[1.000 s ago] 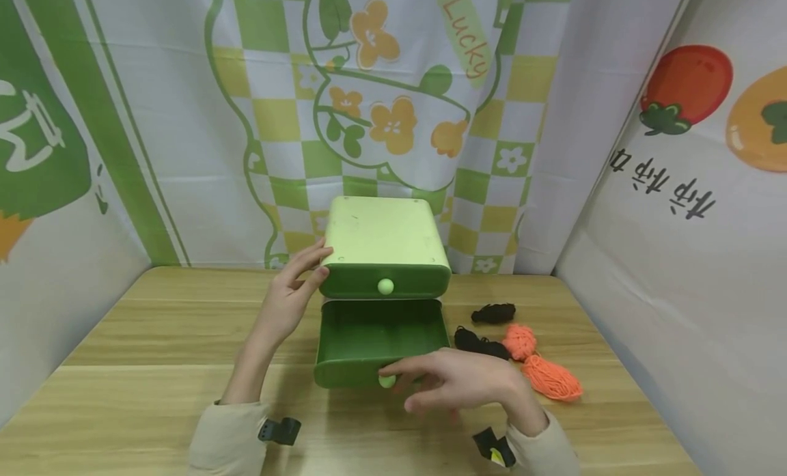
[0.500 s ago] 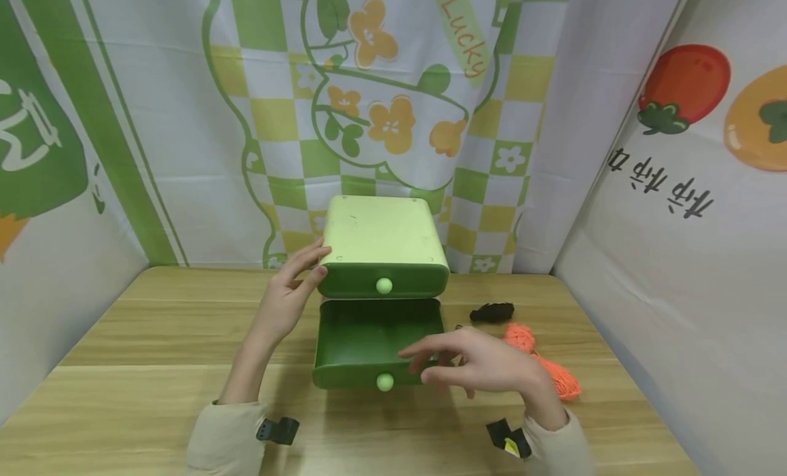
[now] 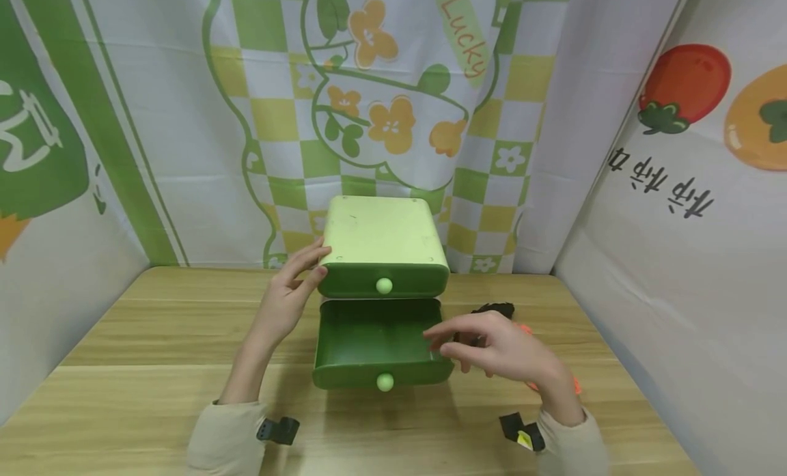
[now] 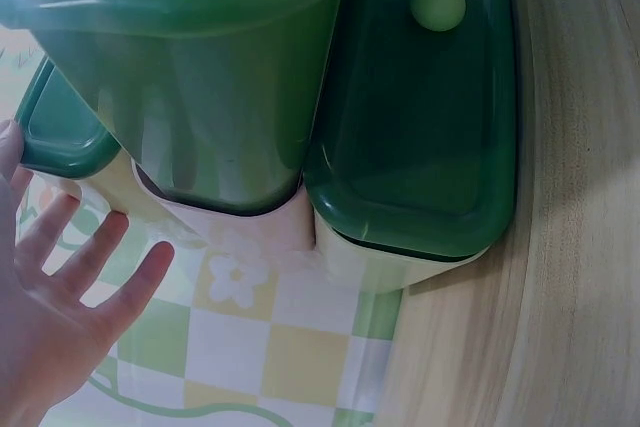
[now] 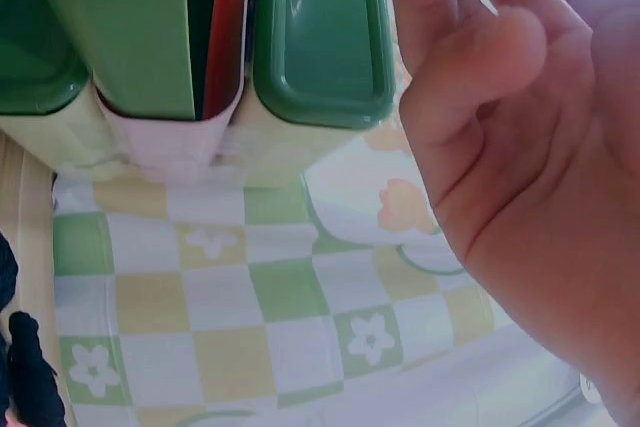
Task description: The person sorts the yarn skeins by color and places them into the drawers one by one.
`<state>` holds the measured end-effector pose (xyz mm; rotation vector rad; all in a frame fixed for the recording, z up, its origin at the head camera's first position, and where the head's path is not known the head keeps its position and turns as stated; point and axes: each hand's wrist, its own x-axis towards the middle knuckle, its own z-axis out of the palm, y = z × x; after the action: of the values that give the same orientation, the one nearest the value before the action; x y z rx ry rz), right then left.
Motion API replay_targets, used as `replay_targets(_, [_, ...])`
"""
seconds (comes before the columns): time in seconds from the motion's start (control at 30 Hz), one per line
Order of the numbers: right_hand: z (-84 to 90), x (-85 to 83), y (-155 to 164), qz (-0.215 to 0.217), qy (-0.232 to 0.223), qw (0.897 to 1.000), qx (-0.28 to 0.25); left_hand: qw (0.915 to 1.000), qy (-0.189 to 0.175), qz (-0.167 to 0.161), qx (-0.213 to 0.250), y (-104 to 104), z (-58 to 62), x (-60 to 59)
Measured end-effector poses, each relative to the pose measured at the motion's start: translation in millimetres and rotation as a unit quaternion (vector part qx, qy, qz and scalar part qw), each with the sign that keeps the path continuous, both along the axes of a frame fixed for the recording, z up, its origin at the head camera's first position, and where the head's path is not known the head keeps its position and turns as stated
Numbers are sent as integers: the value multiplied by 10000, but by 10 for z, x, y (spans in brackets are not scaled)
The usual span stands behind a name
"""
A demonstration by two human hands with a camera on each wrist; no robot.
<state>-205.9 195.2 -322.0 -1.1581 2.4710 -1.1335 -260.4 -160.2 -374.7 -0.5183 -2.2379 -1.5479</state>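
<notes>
A green two-drawer cabinet (image 3: 381, 230) stands mid-table. Its upper drawer (image 3: 384, 285) is closed. The lower drawer (image 3: 369, 336) is pulled out and looks empty inside; its round knob (image 3: 385, 382) faces me. My left hand (image 3: 294, 288) rests with straight fingers on the cabinet's left front corner; in the left wrist view the left hand (image 4: 70, 287) shows spread fingers. My right hand (image 3: 494, 350) hovers over the open drawer's right edge, fingers loosely bent, holding nothing. Behind it lie a black yarn bundle (image 3: 494, 308) and orange yarn (image 3: 576, 386), mostly hidden.
The wooden table (image 3: 141, 346) is enclosed by printed cloth walls at the back (image 3: 393, 87) and on both sides. Black yarn (image 5: 25, 377) also shows at the lower left of the right wrist view. Bare tabletop lies left of the cabinet.
My right hand has left the lower drawer's knob and moved up and to the right, over the drawer's right edge and in front of the yarn. The left hand and the drawers stayed still.
</notes>
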Motion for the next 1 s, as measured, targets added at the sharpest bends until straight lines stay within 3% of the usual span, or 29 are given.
replay_targets(0.17, [7,-32,77,-188,70,9997,-163,10000,9,22,9,0,5,-3])
replay_targets(0.5, [-53,-162,231,-472,764,9956,-267,10000,-47,16,-35,13,19,3])
replay_targets(1.0, [-208,-350,452,-1231,754,9895,-20,10000,-43,-12,-6,10,33,16])
